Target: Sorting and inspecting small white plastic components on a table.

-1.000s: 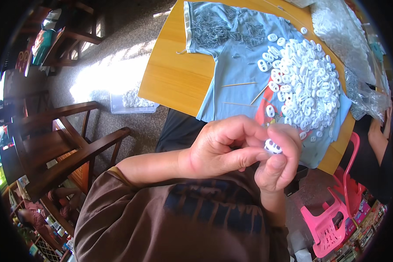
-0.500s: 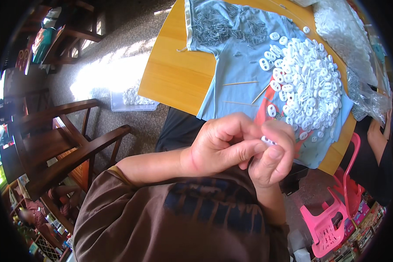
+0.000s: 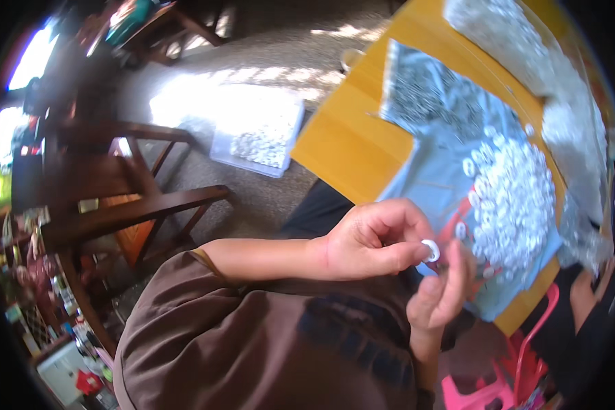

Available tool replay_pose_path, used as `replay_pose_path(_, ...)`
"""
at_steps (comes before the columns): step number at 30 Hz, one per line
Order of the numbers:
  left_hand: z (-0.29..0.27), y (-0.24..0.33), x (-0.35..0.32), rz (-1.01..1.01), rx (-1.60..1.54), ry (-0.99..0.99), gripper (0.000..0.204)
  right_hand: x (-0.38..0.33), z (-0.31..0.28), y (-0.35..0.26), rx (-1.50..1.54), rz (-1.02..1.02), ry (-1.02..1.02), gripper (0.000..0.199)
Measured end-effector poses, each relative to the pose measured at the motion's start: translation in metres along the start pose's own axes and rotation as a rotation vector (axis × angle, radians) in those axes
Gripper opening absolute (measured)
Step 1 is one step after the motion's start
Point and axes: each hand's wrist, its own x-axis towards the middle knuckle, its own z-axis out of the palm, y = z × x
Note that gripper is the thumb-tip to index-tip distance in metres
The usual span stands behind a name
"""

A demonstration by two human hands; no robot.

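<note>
In the head view, my left hand (image 3: 372,239), at the centre of the frame, pinches a small white oval plastic piece (image 3: 430,251) between thumb and forefinger, the other fingers curled in behind. My right hand (image 3: 447,290), right of centre, is half open: thumb and forefinger stand apart and blurred beside the piece, and I see nothing between them, though I cannot tell whether a fingertip touches it.

On the right of the frame, a heap of white oval plastic pieces (image 3: 515,205) lies on a light blue cloth garment (image 3: 416,167), spread over a yellow wooden table (image 3: 345,140); a patch of small grey metal coils (image 3: 427,96) sits toward the upper right.

I hold the piece only by its edge, so a slack pinch or a knock from my right fingers could flip it loose. Since my hands are at the table's near side, it could drop into my lap or to the floor, or land in the heap among its lookalikes.
</note>
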Motion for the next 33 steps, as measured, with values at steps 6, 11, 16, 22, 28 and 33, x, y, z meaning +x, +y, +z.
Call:
replay_pose_path(6, -0.056, 0.026, -0.032, 0.476, 0.237, 0.649, 0.012, 0.003, -0.003, 0.003, 0.073, 0.068, 0.057, 0.03)
replay_pose_path(11, -0.176, 0.025, -0.06, 0.478, 0.444, 1.098, 0.021, 0.002, -0.007, 0.002, 0.064, 0.159, 0.106, 0.025)
replay_pose_path(16, -0.188, 0.031, -0.064, 0.594, 0.393, 1.08, 0.029, 0.01, -0.003, -0.003, 0.135, 0.146, 0.083, 0.017)
replay_pose_path(22, -0.077, 0.042, 0.003, 0.624, 0.655, 0.672, 0.028, 0.003, -0.007, -0.009, 0.188, 0.157, 0.041, 0.022)
replay_pose_path(28, -0.015, 0.024, 0.06, 0.608, 1.258, 0.017, 0.029, -0.013, -0.015, -0.019, 0.198, 0.067, 0.043, 0.027)
replay_pose_path(33, 0.007, 0.004, 0.082, 0.624, 1.599, -0.068, 0.029, -0.04, -0.024, -0.025, 0.191, 0.118, 0.059, 0.027)
